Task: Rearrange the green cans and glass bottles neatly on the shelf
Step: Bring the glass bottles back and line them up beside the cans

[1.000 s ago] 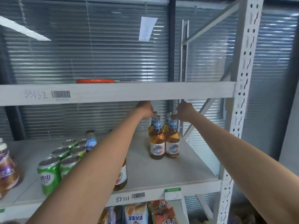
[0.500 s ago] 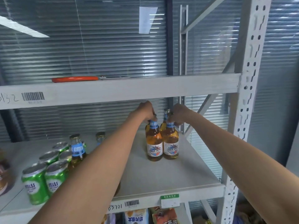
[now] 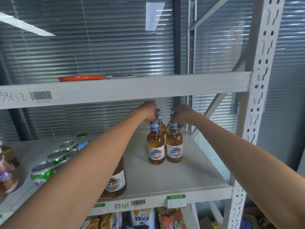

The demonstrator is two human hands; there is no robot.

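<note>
Several amber glass beer bottles stand in a tight group on the middle shelf (image 3: 189,176), right of centre. My left hand (image 3: 148,113) is closed over the top of the front left bottle (image 3: 155,144). My right hand (image 3: 181,114) is closed over the top of the front right bottle (image 3: 174,144). Two more bottles stand just behind them, mostly hidden. Another beer bottle (image 3: 116,180) stands near the front edge, half hidden by my left forearm. Several green cans (image 3: 43,173) stand in rows at the left, with one more bottle (image 3: 82,140) behind them.
Purple-labelled jars (image 3: 6,172) stand at the far left edge. An orange-handled tool (image 3: 81,78) lies on the upper shelf. The white perforated upright (image 3: 254,129) bounds the right side. Snack bags (image 3: 171,219) fill the shelf below. Blinds hang behind the rack.
Both hands stay on the tops of the front bottles. The bottle group looks unmoved on the shelf, while my head has shifted so the view changes slightly.
</note>
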